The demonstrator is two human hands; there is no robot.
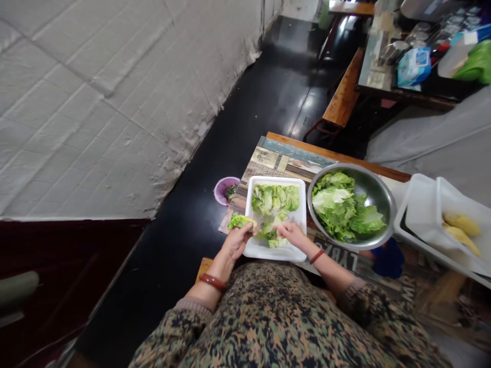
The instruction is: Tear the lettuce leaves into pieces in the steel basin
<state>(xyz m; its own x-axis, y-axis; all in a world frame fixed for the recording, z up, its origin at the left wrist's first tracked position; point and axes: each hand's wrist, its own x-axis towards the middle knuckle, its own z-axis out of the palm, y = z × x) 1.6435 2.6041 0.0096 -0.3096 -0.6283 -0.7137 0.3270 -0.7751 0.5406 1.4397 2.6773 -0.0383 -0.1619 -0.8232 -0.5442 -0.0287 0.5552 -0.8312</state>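
My left hand (pixel 238 241) is closed on a lettuce leaf (pixel 238 221) at the left rim of a white tray (pixel 276 253). Torn lettuce pieces (pixel 276 198) lie inside this tray, mostly in its far half. Over the tray's near right part is my right hand (pixel 292 234), its fingers drawn together. Motion blur hides whether a bit of leaf sits between those fingertips. Right of the tray stands a steel bowl (pixel 390 214) with larger lettuce leaves (pixel 341 204) in it.
A purple bucket (pixel 220 193) with scraps stands on the floor beside the table (pixel 261 158). White plastic bins (pixel 418 204), one with yellow things inside, are at the right. A wooden bench (pixel 345 97) and a cluttered table (pixel 374 74) stand farther back.
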